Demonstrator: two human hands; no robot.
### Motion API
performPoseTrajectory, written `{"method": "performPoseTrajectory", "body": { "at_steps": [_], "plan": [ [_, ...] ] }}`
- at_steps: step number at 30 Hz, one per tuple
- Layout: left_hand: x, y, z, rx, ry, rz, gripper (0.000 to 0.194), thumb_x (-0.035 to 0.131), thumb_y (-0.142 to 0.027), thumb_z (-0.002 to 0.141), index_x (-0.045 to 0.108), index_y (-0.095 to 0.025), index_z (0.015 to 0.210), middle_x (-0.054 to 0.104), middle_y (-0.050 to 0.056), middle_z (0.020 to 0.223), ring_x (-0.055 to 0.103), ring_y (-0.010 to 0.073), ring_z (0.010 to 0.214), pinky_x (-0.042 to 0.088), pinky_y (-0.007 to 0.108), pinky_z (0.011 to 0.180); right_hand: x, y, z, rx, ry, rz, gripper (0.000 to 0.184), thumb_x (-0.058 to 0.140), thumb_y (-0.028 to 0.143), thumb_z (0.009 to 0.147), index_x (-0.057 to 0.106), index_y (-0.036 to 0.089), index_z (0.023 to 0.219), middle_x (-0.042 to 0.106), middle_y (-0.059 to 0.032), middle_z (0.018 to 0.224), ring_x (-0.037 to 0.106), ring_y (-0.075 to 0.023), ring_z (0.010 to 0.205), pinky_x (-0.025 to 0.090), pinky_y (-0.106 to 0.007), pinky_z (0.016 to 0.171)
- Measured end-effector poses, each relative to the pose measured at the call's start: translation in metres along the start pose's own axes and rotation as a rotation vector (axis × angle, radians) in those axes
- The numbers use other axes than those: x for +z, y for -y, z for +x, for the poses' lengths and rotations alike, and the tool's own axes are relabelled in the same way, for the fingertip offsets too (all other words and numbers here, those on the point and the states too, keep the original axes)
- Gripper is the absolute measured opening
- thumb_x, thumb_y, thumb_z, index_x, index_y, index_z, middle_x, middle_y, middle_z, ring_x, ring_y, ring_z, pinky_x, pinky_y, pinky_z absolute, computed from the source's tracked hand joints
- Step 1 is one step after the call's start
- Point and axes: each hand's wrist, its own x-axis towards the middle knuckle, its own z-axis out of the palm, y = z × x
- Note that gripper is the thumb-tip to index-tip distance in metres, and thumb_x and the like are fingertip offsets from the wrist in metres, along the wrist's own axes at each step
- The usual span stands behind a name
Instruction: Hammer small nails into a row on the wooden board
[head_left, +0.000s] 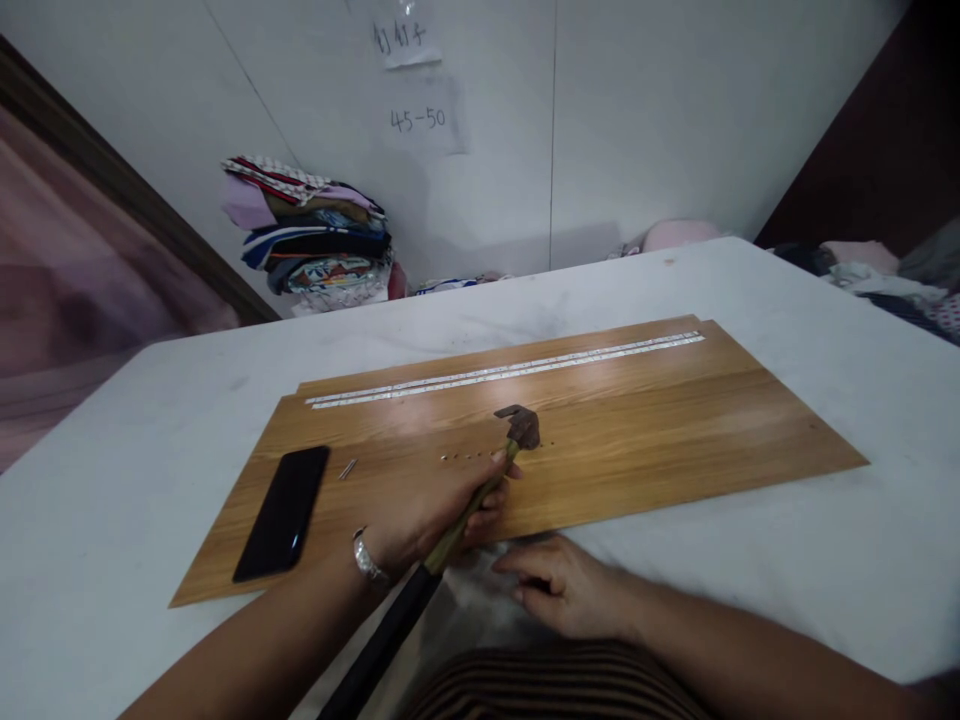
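Observation:
My left hand is wrapped round the wooden shaft of a claw hammer, just below its rusty head. The hammer lies slanted, its black grip reaching down toward my body. Under the head is a wood-grain board. A row of several small nail heads or dots runs across the board beside the hammer head, partly hidden by my left hand. Two loose nails lie farther left. My right hand rests near the board's front edge, its fingers loosely bent and apart, with nothing seen in it.
A black phone lies on the board's left part. Two narrow silvery strips run along its far side. The white table extends around the board. Folded clothes are stacked beyond it, near the wall.

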Motion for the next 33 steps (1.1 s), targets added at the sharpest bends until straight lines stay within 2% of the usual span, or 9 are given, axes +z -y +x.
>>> {"method": "performPoseTrajectory", "body": {
  "at_steps": [6, 14, 18, 21, 27, 33],
  "plan": [
    [-0.0024, -0.0036, -0.0053, 0.023, 0.033, 0.007, 0.036, 0.05, -0.053, 0.085, 0.054, -0.019, 0.096, 0.039, -0.007, 0.059, 0.029, 0.0038, 0.04, 0.017, 0.019, 0.038, 0.0026, -0.0041, -0.0028, 0.058, -0.012, 0.053, 0.03, 0.05, 0.012, 0.076, 0.066, 0.016, 0.101, 0.06, 0.0007, 0.065, 0.049, -0.0116, 0.055, 0.038, -0.021, 0.052],
    [0.0025, -0.0003, -0.0036, -0.028, -0.03, 0.036, 0.041, 0.054, -0.055, 0.081, 0.053, -0.017, 0.097, 0.038, -0.007, 0.057, 0.03, 0.0044, 0.04, 0.019, 0.018, 0.037, 0.0032, -0.0066, -0.0035, 0.068, 0.014, 0.077, 0.029, 0.05, 0.012, 0.079, 0.064, 0.017, 0.103, 0.055, 0.0034, 0.061, 0.045, -0.0105, 0.052, 0.034, -0.02, 0.05],
    [0.0003, -0.0023, -0.0044, -0.004, 0.017, 0.018, 0.039, 0.053, -0.054, 0.082, 0.053, -0.018, 0.098, 0.038, -0.007, 0.059, 0.03, 0.0045, 0.04, 0.018, 0.018, 0.038, 0.0024, -0.0056, -0.0028, 0.069, 0.025, 0.075, 0.028, 0.051, 0.011, 0.078, 0.065, 0.017, 0.101, 0.053, 0.004, 0.06, 0.044, -0.0104, 0.052, 0.033, -0.02, 0.049],
    [0.0, -0.0038, -0.0049, 0.012, 0.04, 0.017, 0.037, 0.052, -0.053, 0.083, 0.053, -0.018, 0.098, 0.038, -0.007, 0.059, 0.03, 0.0043, 0.04, 0.017, 0.019, 0.038, 0.0021, -0.0051, -0.0023, 0.072, 0.023, 0.074, 0.029, 0.05, 0.011, 0.078, 0.064, 0.018, 0.103, 0.055, 0.0033, 0.063, 0.045, -0.0106, 0.053, 0.034, -0.02, 0.05],
    [0.0019, -0.0013, -0.0017, -0.013, -0.014, 0.031, 0.039, 0.052, -0.054, 0.083, 0.053, -0.018, 0.098, 0.039, -0.006, 0.058, 0.029, 0.0044, 0.04, 0.017, 0.018, 0.037, 0.0018, -0.0043, -0.002, 0.081, 0.032, 0.077, 0.029, 0.051, 0.012, 0.079, 0.064, 0.017, 0.105, 0.057, 0.0025, 0.064, 0.048, -0.011, 0.054, 0.037, -0.021, 0.052],
    [0.0, -0.0023, -0.0016, -0.014, -0.001, -0.007, 0.036, 0.053, -0.053, 0.083, 0.055, -0.019, 0.094, 0.038, -0.006, 0.057, 0.029, 0.0048, 0.04, 0.016, 0.019, 0.037, 0.004, -0.0071, -0.004, 0.099, 0.027, 0.06, 0.029, 0.051, 0.013, 0.08, 0.064, 0.019, 0.105, 0.061, 0.002, 0.067, 0.05, -0.0116, 0.055, 0.037, -0.021, 0.053]
  ]
}}
